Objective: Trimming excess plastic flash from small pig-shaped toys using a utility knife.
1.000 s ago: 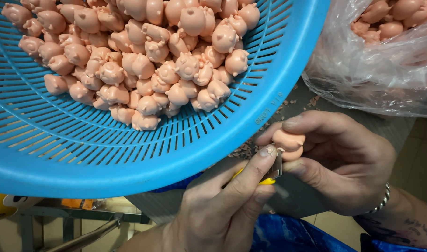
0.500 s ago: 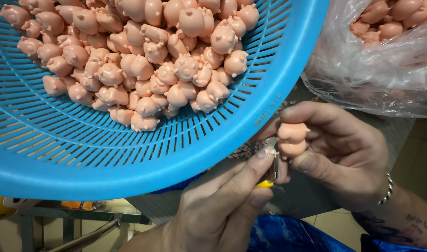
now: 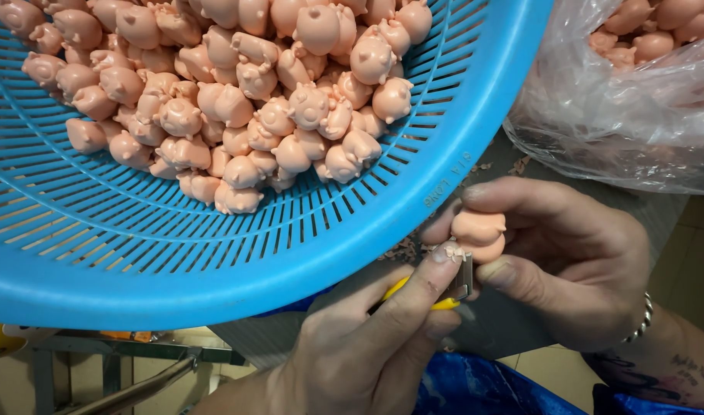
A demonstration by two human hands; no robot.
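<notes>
My right hand [image 3: 575,261] fingers pinch a pink pig figure [image 3: 479,234] while my left hand [image 3: 367,346] fingers clamp the yellow-handled blade [image 3: 456,283] trimming its edge; next needs turning it carefully.

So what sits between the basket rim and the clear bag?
Head view: a bare strip of grey table with pink trimmings, between basket and bag.

A small pink rubber pig figure [image 3: 479,235] sits pinched between the thumb and fingers of the right hand [image 3: 567,265], just below the rim of a tilted blue basket. Its rounded, glossy body lies sideways, partly hidden by the fingers. Against its lower edge rests the short metal blade of a yellow-handled trimming knife [image 3: 452,288], gripped in the left hand [image 3: 367,350], forefinger pressed along the blade's back.
</notes>
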